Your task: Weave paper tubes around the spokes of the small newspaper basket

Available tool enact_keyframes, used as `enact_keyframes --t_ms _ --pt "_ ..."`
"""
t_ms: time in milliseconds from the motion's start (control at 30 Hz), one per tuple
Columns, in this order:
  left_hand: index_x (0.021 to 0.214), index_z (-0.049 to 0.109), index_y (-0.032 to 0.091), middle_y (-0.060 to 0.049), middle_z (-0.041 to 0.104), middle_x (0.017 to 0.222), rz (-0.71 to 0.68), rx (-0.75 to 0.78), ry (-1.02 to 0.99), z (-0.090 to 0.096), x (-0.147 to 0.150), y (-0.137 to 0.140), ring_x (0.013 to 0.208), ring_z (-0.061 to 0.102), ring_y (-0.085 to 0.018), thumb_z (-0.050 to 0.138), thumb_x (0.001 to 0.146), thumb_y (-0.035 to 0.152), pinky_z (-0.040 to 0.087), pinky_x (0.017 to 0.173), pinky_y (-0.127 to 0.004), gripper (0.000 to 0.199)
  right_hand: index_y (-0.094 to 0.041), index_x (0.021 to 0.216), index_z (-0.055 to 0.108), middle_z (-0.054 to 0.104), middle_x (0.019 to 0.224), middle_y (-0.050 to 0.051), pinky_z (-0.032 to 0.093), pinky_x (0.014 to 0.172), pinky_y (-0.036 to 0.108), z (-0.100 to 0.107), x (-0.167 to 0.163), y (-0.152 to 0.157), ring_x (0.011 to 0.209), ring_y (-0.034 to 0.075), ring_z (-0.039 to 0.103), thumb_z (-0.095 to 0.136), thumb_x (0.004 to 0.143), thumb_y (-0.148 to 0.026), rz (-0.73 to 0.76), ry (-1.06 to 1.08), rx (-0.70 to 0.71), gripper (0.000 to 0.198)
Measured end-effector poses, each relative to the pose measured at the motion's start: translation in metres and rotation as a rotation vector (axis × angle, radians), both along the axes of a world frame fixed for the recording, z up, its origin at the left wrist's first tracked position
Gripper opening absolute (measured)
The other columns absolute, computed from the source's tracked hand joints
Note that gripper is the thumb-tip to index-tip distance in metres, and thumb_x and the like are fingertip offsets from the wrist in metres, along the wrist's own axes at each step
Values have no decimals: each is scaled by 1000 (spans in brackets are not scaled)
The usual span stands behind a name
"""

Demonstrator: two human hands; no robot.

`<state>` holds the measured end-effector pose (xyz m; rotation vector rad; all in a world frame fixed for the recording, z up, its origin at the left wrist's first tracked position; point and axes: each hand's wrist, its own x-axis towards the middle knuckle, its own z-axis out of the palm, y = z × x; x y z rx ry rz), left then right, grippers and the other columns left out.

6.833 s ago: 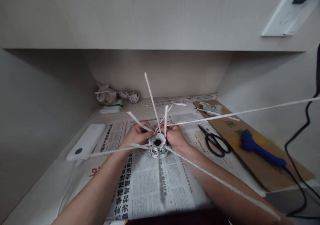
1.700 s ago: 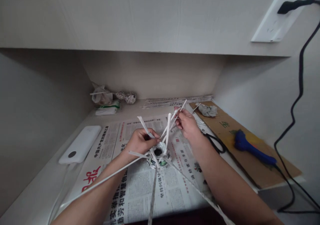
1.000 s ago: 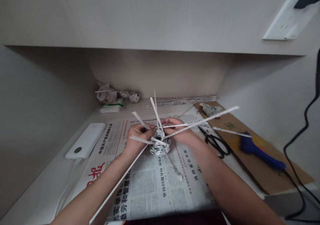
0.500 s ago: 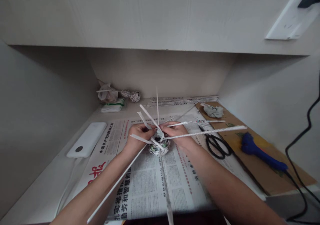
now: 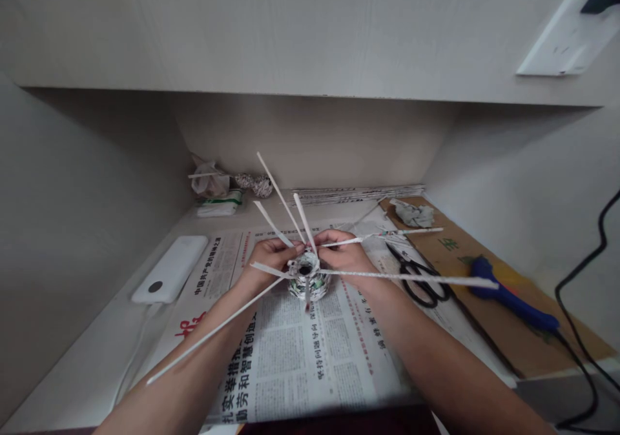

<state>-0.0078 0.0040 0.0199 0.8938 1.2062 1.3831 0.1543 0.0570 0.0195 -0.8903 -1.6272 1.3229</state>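
A small round basket-like piece woven from rolled newspaper [image 5: 317, 288] sits between my hands, its dark round opening facing up. Several paper strips radiate from its rim, among them a long white one [image 5: 411, 277] to the right and another [image 5: 208, 335] crossing my left forearm. My left hand [image 5: 272, 254] is closed at the far left of the rim, thumb and fingers pinching there. On the far right side, my right hand [image 5: 341, 249] is closed too, its fingertips pinching a paper strip at the rim. The fingertips are partly hidden behind upright strips.
Newspaper [image 5: 285, 357] covers the desk. Black scissors [image 5: 421, 280] lie to the right, near a blue glue gun [image 5: 508, 296] and crumpled paper [image 5: 411, 214] on cardboard [image 5: 533, 351]. A white power bank [image 5: 172, 270] is at left; rolled paper sticks [image 5: 358, 195] lie at the back.
The woven piece has turned in my hands, and its opening shows more clearly. The strips have swung round; the long one that hung toward me no longer does.
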Motion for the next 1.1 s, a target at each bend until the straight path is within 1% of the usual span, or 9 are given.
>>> enact_keyframes --t_ms 67,133,300,567,667,867,967,1033,1100 --pt "74 76 12 -6 74 66 15 39 3 -4 1 1 56 63 -14 86 55 30 49 53 -24 27 -18 84 70 71 78 2 49 65 26 0 0 0 70 15 63 71 70 -24 42 23 -3 15" --pt "76 76 12 -6 75 70 39 66 39 -7 2 2 60 65 -15 86 55 29 51 58 -25 29 -18 87 69 71 80 2 49 65 26 1 0 -1 71 15 64 71 70 -26 53 32 -60 19" --pt "82 77 13 -7 76 75 72 91 109 -10 2 5 65 68 -18 84 57 30 54 62 -27 31 -18 73 65 65 61 -1 45 53 25 1 -1 -4 55 14 58 73 65 -34 -31 31 -271 20" --pt "81 77 15 -6 76 73 -5 91 100 -13 -2 8 64 68 -17 82 59 29 54 64 -28 27 -16 67 68 65 60 -1 44 56 24 -1 -4 -5 55 12 56 70 61 -25 -34 62 -232 11" --pt "81 77 15 -5 76 73 -29 125 138 -11 -2 7 65 68 -17 81 60 30 53 64 -26 26 -15 70 70 67 63 0 45 56 24 1 -6 -7 55 12 57 71 60 -24 -20 80 -236 14" --pt "84 77 14 -5 76 73 -37 112 191 -6 0 4 63 67 -16 82 60 28 52 63 -25 28 -16 75 67 67 64 0 46 57 25 9 -5 -11 57 13 59 77 57 -25 -49 121 -305 23" --pt "81 76 13 -5 75 71 3 128 139 -7 0 6 62 66 -15 81 60 28 52 63 -25 27 -17 73 66 67 64 1 45 55 25 9 0 -8 57 13 59 78 62 -38 -33 85 -297 27" --pt "77 75 13 -5 74 68 56 133 113 -8 1 7 59 65 -14 82 57 29 51 60 -24 27 -17 63 64 63 55 1 42 50 25 9 4 -6 49 12 55 73 69 -52 -30 -55 -261 36" --pt "75 73 12 -4 72 63 106 116 108 -7 1 7 55 63 -13 83 55 30 50 55 -23 28 -17 51 60 54 43 0 38 45 24 12 9 -5 39 10 47 62 76 -64 -1 -227 -227 53"
